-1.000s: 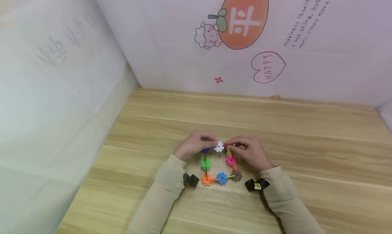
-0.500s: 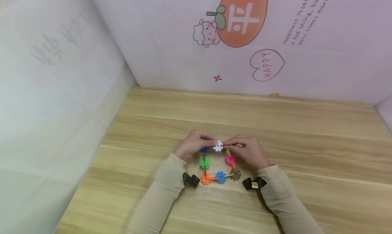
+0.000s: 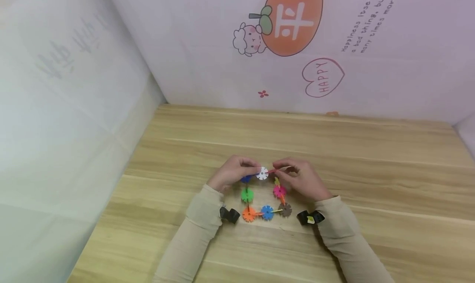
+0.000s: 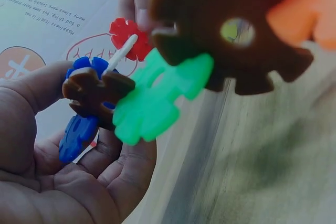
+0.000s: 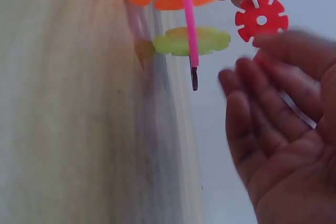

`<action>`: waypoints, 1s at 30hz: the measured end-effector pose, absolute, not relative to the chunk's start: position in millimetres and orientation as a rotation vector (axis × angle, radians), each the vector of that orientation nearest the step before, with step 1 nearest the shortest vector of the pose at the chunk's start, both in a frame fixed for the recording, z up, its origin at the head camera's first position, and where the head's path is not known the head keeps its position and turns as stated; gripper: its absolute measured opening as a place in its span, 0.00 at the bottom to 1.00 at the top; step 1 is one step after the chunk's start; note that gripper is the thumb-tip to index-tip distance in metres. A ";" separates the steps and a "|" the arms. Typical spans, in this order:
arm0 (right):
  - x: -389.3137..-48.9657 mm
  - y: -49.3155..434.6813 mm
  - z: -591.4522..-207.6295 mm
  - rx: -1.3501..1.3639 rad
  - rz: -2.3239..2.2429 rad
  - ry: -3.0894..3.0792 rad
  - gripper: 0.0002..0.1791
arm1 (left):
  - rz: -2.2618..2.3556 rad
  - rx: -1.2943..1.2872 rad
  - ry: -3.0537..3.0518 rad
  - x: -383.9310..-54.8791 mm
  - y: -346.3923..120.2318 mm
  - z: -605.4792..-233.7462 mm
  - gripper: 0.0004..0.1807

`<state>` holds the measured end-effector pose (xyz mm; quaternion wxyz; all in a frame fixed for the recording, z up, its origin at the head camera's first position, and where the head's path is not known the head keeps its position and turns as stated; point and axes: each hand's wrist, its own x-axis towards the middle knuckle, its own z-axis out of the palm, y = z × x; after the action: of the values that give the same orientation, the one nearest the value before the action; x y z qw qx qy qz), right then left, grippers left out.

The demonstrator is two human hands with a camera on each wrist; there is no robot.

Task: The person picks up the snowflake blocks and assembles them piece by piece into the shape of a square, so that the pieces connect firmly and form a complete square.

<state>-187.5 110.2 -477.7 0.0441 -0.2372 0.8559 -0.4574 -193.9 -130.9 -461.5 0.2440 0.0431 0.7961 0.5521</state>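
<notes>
Notched plastic snowflake discs are joined edge to edge into a ring under both hands. My left hand (image 3: 231, 171) pinches a blue disc at the ring's far left; a second blue disc (image 4: 79, 137) shows by its fingers in the left wrist view. To its right, the white disc (image 3: 262, 173) joins a red disc (image 5: 261, 19). My right hand (image 3: 302, 178) is at the red disc, thumb and index finger parted, one fingertip touching or very near its edge. Green (image 3: 247, 195), orange (image 3: 249, 214), light blue (image 3: 267, 212), brown (image 3: 285, 210) and pink (image 3: 279, 191) discs form the other sides.
A wood-grain table (image 3: 208, 130) lies beneath the ring. White printed cloth (image 3: 222, 77) rises at the back and the left. Black wrist cameras (image 3: 229, 215) sit low beside the ring's near corners.
Right thumb and index finger, earlier pinching the red disc, have moved apart and slightly back. More of the red disc shows beside the white one. The left hand keeps its pinch.
</notes>
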 end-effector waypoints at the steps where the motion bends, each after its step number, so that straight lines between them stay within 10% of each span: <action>1: -188.2 110.8 -477.7 -0.692 -1.383 2.628 0.12 | 1.509 0.111 2.174 -193.9 -131.1 -461.4 0.13; 30: -195.9 113.2 -483.5 -0.337 -1.331 2.458 0.16 | 1.520 0.115 2.160 -195.2 -130.0 -466.6 0.12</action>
<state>-195.9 113.2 -483.5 0.1622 -0.1180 0.8615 -0.4665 -195.2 -130.0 -466.6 0.2464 0.0420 0.7919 0.5572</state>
